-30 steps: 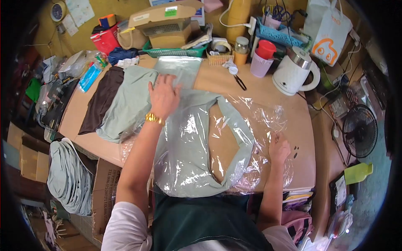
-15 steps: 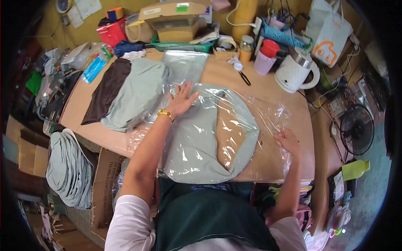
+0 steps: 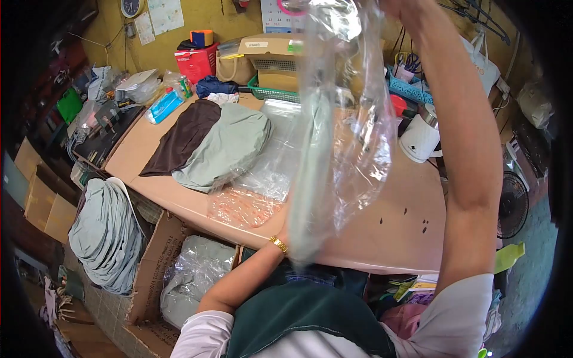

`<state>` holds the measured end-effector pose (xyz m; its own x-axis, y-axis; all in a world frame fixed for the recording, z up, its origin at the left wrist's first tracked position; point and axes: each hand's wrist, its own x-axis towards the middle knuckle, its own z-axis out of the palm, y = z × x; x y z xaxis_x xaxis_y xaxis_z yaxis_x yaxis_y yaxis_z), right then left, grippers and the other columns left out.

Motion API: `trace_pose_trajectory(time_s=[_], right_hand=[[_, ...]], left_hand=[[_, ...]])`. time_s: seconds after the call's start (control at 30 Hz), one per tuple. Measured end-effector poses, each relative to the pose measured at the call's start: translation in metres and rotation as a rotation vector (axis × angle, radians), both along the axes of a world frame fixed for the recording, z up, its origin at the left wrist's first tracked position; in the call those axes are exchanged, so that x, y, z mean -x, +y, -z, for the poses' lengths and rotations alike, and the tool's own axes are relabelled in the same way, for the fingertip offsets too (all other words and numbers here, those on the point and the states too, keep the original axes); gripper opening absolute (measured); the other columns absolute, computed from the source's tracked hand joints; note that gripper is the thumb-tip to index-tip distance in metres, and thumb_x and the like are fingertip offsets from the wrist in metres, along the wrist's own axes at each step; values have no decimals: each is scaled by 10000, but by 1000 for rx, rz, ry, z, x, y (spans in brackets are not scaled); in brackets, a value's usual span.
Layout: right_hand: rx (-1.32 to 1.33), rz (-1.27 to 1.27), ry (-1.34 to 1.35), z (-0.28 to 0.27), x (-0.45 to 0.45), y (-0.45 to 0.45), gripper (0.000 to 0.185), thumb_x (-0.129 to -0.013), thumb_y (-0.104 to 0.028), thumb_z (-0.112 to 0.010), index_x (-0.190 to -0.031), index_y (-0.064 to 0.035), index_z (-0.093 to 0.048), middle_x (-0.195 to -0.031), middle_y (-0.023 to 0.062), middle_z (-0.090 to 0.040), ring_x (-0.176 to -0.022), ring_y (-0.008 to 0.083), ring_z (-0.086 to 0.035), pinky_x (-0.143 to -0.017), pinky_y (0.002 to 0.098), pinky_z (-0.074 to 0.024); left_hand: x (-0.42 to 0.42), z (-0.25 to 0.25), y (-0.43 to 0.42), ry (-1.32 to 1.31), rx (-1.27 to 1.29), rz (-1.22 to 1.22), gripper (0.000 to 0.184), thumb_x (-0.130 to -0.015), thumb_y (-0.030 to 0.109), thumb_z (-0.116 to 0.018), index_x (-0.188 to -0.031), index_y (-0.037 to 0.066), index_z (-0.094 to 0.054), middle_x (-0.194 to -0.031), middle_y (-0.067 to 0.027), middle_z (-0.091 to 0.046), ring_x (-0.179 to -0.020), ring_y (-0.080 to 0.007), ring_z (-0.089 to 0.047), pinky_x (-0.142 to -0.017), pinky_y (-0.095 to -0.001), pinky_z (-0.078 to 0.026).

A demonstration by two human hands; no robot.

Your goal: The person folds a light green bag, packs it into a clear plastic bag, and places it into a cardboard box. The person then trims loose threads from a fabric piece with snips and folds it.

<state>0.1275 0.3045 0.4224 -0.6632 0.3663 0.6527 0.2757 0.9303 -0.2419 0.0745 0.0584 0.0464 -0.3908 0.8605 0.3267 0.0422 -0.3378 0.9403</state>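
1. A clear plastic bag (image 3: 365, 161) with pale green cloth (image 3: 313, 173) inside hangs upright at the centre of the frame, its long axis running from the top edge almost straight down past the front edge of the table (image 3: 382, 247); its lower end is blurred.
2. The right hand (image 3: 399, 7), at the top edge right of centre, is beside the bag's upper end, with the bag's length below it and toward the left of the frame. Judged by the way the plastic hangs, it grasps that end, though its fingers are cropped.
3. The left hand (image 3: 285, 229), nearer the lower end, reaches in behind the bag at lower centre. Plastic and cloth hide its fingers; whether they grip or lie loose cannot be told.
4. The right forearm climbs steeply up the right side, elbow bent; the left forearm slants low toward the centre, a gold bracelet (image 3: 278, 243) at the wrist.
5. At left of centre, a folded green cloth (image 3: 230, 143) lies beside flat plastic sheets (image 3: 276, 170).
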Motion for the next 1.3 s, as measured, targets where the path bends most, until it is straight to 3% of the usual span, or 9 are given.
trace_pose_trajectory(time_s=[0.07,0.13,0.2,0.3,0.37,0.57,0.93,1.03,1.3], right_hand=[[-47,15,114,-15,-5,4,483,-921,-276,-577,-1321,-21,-482,-1204,114,-574,-1026,201,-567,-843,330,-464],[-84,25,219,-16,-31,8,464,-920,-268,-577,-1305,-24,-489,-1167,118,-585,-986,210,-578,-816,338,-469],[-106,47,304,-4,-71,15,445,-919,-260,-576,-1289,-27,-495,-1129,123,-596,-945,220,-589,-789,347,-474],[-3,160,307,72,-135,34,417,-917,-248,-576,-1265,-31,-505,-1073,130,-613,-885,235,-605,-750,360,-482],[164,301,215,158,-173,49,398,-916,-240,-576,-1249,-34,-511,-1035,135,-624,-844,244,-615,-723,368,-487],[817,490,-129,407,-223,18,341,-912,-217,-576,-1202,-43,-531,-922,149,-657,-723,274,-647,-644,394,-503],[1059,316,179,357,-237,-29,171,-927,-153,-600,-1057,-47,-568,-662,-15,-516,-531,45,-452,-438,238,-321],[1091,85,100,287,-193,-54,196,-972,-223,-557,-975,-32,-604,-663,-25,-539,-523,46,-444,-450,231,-334],[1233,-291,-106,223,-188,-31,290,-989,-314,-521,-974,-39,-613,-845,28,-595,-733,75,-569,-645,234,-466]], left_hand=[[8,-13,-18,681,-318,-265,517,-1033,372,-380,-1428,37,-375,-1326,-129,-518,-1227,-245,-491,-1082,-348,-372],[24,-12,-27,-612,-101,410,496,-1017,330,-436,-1416,39,-396,-1270,-98,-564,-1151,-228,-545,-1027,-357,-437],[79,-22,-40,-820,-69,396,514,-1008,313,-468,-1444,61,-365,-1253,-102,-576,-1126,-219,-555,-1001,-358,-453],[109,-91,-77,269,-47,-351,604,-966,313,-571,-1484,109,-337,-1273,-103,-576,-1122,-191,-559,-936,-360,-461],[170,-88,-89,-100,20,-287,654,-932,332,-627,-1483,115,-347,-1321,-105,-550,-1143,-181,-549,-919,-355,-460],[179,-59,-78,1301,649,-686,727,-826,415,-696,-1438,140,-413,-1534,-173,-277,-1375,-405,-314,-1089,-541,-295],[116,-26,18,1408,985,-294,848,-872,666,-454,-1488,102,-309,-1558,-171,-235,-1444,-407,-157,-1114,-642,-123],[30,-104,40,1153,42,-186,880,-798,575,-653,-1450,57,-365,-1561,-176,-228,-1457,-423,-61,-1119,-643,-81],[35,-200,71,1152,-22,282,166,-877,177,-668,-1011,81,-644,-1014,-32,-653,-921,-160,-603,-846,-364,-467]])
